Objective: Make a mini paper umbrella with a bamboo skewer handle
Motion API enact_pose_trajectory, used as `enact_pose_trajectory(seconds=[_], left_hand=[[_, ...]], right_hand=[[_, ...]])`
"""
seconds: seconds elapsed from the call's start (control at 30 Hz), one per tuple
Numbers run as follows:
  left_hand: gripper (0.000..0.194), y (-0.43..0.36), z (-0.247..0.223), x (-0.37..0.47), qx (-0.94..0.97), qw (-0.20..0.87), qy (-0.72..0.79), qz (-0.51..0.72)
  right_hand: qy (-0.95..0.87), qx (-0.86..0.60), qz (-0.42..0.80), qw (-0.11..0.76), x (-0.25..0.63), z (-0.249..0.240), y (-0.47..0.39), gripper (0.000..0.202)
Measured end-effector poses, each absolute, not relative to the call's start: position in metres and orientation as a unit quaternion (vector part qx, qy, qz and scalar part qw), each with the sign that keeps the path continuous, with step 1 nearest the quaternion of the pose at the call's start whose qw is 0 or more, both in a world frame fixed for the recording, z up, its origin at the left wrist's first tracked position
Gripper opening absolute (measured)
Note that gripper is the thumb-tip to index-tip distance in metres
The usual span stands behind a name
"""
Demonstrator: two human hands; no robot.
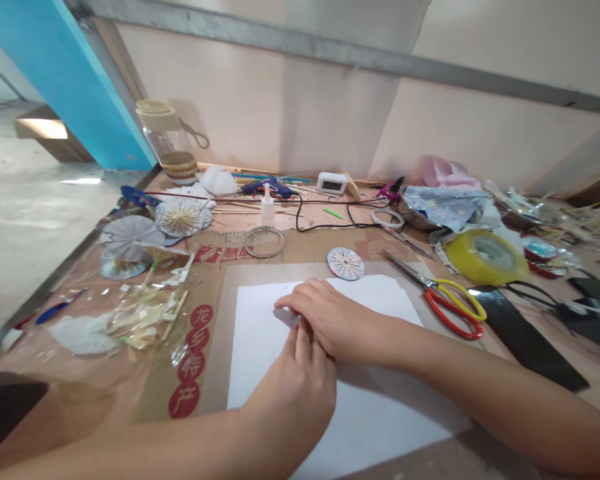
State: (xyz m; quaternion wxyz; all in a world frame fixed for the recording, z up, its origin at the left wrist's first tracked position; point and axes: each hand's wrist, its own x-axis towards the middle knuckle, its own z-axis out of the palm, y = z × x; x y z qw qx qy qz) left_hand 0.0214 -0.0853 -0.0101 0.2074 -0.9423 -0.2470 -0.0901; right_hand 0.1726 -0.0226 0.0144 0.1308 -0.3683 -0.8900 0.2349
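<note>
Nearest the camera: dark object at lower left, cut off by the frame, can't identify. Both forearms are cut off too. Left hand and right hand meet over the white sheet, fingers bunched together. A tiny reddish bit shows at the right fingertips; the rest is covered by the fingers, so can't tell what it is or whether either grip is closed on it.

Sheet lies on cardboard with red printing, partly under the hands and right forearm. Black slab to the right, scissors beside the sheet, blades partly open. Clear plastic scraps at left, too tangled to separate.

Small spoked disc at the sheet's far edge. Yellow tape roll right of it, round pleated pieces far left, overlapping. Behind: clear ring, nozzle bottle, blue glue gun, small white clock with unreadable display, lidded jar by the wall.
</note>
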Motion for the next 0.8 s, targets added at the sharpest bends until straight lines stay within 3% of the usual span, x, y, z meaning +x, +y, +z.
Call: enact_pose_trajectory(seconds=[0.13, 0.3, 0.8], left_hand=[[0.040, -0.085, -0.012, 0.021, -0.946, 0.197, -0.243, -0.081], [0.037, -0.086, -0.011, 0.021, -0.946, 0.198, -0.244, -0.082], [0.038, -0.086, -0.011, 0.021, -0.944, 0.191, -0.255, -0.087]], right_hand=[[-0.882, -0.389, 0.202, 0.173, 0.177, 0.005, -0.026, 0.040], [-0.880, -0.395, 0.205, 0.165, 0.175, 0.006, -0.032, 0.031], [-0.869, -0.412, 0.234, 0.141, 0.174, 0.013, -0.032, 0.037]])
